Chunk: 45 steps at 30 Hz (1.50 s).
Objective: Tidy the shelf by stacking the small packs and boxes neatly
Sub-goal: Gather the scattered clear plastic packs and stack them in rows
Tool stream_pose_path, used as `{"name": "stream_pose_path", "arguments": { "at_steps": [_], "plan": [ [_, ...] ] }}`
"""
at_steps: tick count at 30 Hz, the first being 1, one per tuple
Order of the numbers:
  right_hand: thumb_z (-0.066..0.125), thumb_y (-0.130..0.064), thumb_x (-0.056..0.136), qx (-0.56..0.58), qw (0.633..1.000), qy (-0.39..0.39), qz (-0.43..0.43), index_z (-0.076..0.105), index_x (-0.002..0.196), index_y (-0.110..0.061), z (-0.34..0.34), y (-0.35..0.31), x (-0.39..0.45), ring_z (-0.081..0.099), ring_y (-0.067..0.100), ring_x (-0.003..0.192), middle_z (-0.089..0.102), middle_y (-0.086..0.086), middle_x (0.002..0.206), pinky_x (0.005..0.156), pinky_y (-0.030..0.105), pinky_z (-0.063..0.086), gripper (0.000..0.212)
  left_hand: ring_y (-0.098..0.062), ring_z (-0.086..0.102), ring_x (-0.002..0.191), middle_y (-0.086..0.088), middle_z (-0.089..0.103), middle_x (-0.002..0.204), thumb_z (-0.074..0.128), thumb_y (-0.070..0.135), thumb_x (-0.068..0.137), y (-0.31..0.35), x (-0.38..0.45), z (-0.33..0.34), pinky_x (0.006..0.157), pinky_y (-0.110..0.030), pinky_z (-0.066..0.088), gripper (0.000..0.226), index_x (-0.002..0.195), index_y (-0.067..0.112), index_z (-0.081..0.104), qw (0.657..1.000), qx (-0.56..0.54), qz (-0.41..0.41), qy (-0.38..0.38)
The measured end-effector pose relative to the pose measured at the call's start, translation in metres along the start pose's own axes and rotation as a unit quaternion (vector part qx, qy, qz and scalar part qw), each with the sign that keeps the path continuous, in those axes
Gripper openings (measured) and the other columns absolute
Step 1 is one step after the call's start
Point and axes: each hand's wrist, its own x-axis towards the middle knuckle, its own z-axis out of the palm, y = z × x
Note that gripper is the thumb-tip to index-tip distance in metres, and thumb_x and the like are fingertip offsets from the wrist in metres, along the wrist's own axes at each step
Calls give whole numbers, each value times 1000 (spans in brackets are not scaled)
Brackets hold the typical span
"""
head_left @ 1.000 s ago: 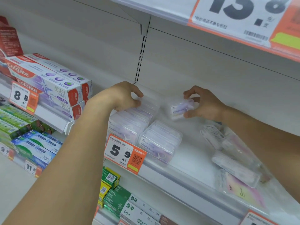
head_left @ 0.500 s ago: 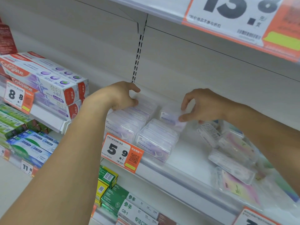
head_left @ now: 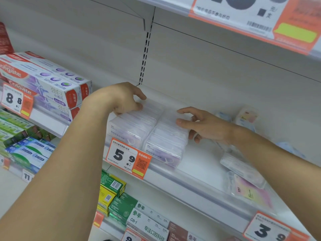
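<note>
Two rows of clear floss boxes with purple labels stand on the white shelf (head_left: 201, 164). The left row (head_left: 132, 126) and the right row (head_left: 166, 141) lie side by side, touching. My left hand (head_left: 124, 100) grips the rearmost boxes of the left row between thumb and fingers. My right hand (head_left: 206, 126) pinches a small clear box (head_left: 171, 117) between thumb and forefinger at the back end of the right row. Loose flat packs (head_left: 243, 168) lie untidily to the right, partly hidden by my right forearm.
A pink and yellow pack (head_left: 250, 191) lies near the shelf's front lip, and another pack (head_left: 246, 117) leans at the back right. A 5.9 price tag (head_left: 127, 157) hangs below the rows. Toothpaste boxes (head_left: 45, 82) fill the left bay. An upper shelf edge (head_left: 243, 16) overhangs.
My right hand carried the small clear box leftward and down, from beside the rows to the back of the right row. My left hand stayed on the left row.
</note>
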Motion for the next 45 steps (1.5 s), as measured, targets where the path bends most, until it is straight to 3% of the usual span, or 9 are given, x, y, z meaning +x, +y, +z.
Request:
{"name": "stream_pose_path", "arguments": {
  "at_steps": [6,19,26,29,32,37,40,42,45],
  "plan": [
    [69,-57,81,62,997,-3,46,26,147,-48,7,2,-24,68,24,97,53,4,126,71,38,62,80,-32,66,94,-3,60,122,62,34,90,-4,0,1,85,-37,57,37,126,39,57,1000,-20,0,-4],
    [88,-48,58,103,994,2,26,38,141,-51,26,5,-23,74,33,89,48,9,131,74,41,62,97,-26,64,94,-4,63,117,64,32,90,-15,-1,0,75,-31,54,35,123,39,59,998,-61,9,-1],
    [77,-67,61,12,998,52,17,27,145,-56,19,-3,-39,72,20,89,40,1,136,81,35,60,98,-27,59,113,-3,55,136,62,42,89,0,-14,-6,96,-32,46,47,134,34,51,998,42,12,39],
    [72,-61,75,15,980,196,-38,39,138,-52,2,-3,-58,63,9,87,45,-3,131,72,21,49,72,-24,56,115,-4,58,130,60,39,91,26,-31,-5,92,-28,42,42,131,26,55,987,27,68,141],
    [76,-40,82,23,950,292,-109,57,122,-41,-27,14,-90,61,9,80,58,-5,116,69,20,45,44,-18,60,101,1,64,112,60,37,91,64,-54,18,77,-24,49,30,119,25,62,978,-17,148,145],
    [73,-38,81,-143,957,234,-97,69,100,-37,-62,66,-175,57,-10,96,64,-26,104,80,5,40,19,-16,58,108,-1,64,116,60,35,91,137,-92,98,74,-13,37,32,120,22,63,953,4,297,65],
    [68,-54,80,-202,942,258,-69,67,113,-39,-66,110,-210,50,6,121,56,-16,121,100,22,40,37,-23,48,124,-4,54,130,55,52,83,156,-100,152,104,-30,37,51,129,31,53,939,51,340,8],
    [66,-67,74,-206,945,253,-27,56,127,-50,-61,133,-226,30,15,140,37,-5,147,112,35,34,57,-24,34,135,-1,45,140,48,69,69,159,-101,179,107,-45,37,68,132,47,38,943,72,322,-34],
    [60,-79,65,-199,956,218,1,35,132,-66,-49,157,-233,11,16,149,12,-4,160,117,44,26,73,-23,24,137,0,39,144,55,71,62,156,-99,204,111,-41,31,81,137,47,37,949,77,301,-46]
  ]
}}
